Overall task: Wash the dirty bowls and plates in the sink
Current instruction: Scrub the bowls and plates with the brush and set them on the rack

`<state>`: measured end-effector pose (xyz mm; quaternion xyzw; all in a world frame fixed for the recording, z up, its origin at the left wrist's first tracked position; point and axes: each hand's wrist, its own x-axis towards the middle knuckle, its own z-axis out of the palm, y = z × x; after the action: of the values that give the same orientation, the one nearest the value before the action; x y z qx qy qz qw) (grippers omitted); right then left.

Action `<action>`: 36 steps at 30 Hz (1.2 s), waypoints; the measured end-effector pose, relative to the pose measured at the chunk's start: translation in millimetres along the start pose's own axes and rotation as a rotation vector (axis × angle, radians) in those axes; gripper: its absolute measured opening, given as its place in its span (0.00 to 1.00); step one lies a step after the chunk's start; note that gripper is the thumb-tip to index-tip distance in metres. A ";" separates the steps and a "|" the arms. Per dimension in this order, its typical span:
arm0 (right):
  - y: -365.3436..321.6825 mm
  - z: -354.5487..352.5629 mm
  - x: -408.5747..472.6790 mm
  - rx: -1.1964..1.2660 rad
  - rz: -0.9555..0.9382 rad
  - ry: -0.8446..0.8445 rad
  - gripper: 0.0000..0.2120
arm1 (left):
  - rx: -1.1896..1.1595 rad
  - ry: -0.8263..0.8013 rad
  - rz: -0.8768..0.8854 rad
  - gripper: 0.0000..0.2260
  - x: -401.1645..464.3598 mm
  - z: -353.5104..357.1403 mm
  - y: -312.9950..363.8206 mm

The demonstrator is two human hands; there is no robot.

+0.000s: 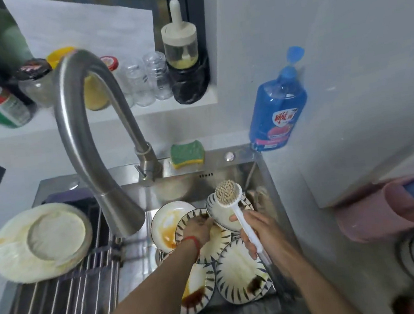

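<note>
Item: striped bowl [221, 215], tilted above stacked dirty plates [238, 271] in sink [261, 174]. Left hand [199, 230] grips its near rim. Right hand [257, 230], fingers wrapped round brush [234, 205]; handle runs toward the person, bristles uppermost, just beyond the bowl.

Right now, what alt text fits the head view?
A right hand holds a brush over a bowl gripped by the left hand, above stained plates in a sink. A faucet arches overhead.
</note>
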<state>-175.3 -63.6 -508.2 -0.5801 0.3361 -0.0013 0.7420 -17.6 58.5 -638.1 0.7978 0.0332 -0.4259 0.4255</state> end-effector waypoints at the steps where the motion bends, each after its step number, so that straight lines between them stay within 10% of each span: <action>1: 2.0 -0.3 -2.1 0.023 0.000 -0.012 0.16 | -0.071 -0.037 -0.040 0.17 7.3 7.1 6.8; 10: 5.4 -16.0 -14.7 -0.049 -0.022 -0.059 0.14 | -0.200 -0.048 -0.148 0.14 33.0 34.5 18.0; 19: -27.4 -2.2 -9.1 -1.384 -0.123 0.198 0.10 | -0.653 -0.068 -0.146 0.23 -53.5 -20.9 -2.5; 24: -33.2 52.9 -37.2 -1.803 -0.050 0.126 0.26 | -0.830 -0.225 -0.107 0.33 -98.9 -44.4 -15.4; 33: -23.8 108.8 -72.5 -1.750 -0.154 -0.066 0.28 | -0.752 -0.342 -0.066 0.32 -135.1 -71.5 -27.3; 36: -34.4 87.0 -66.9 -1.754 -0.062 0.173 0.26 | -0.733 -0.399 -0.052 0.30 -144.1 -85.4 -25.8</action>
<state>-170.2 26.2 -436.4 -0.9475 0.2550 0.1931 0.0010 -64.3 179.9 -529.5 0.4942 0.1195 -0.5428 0.6685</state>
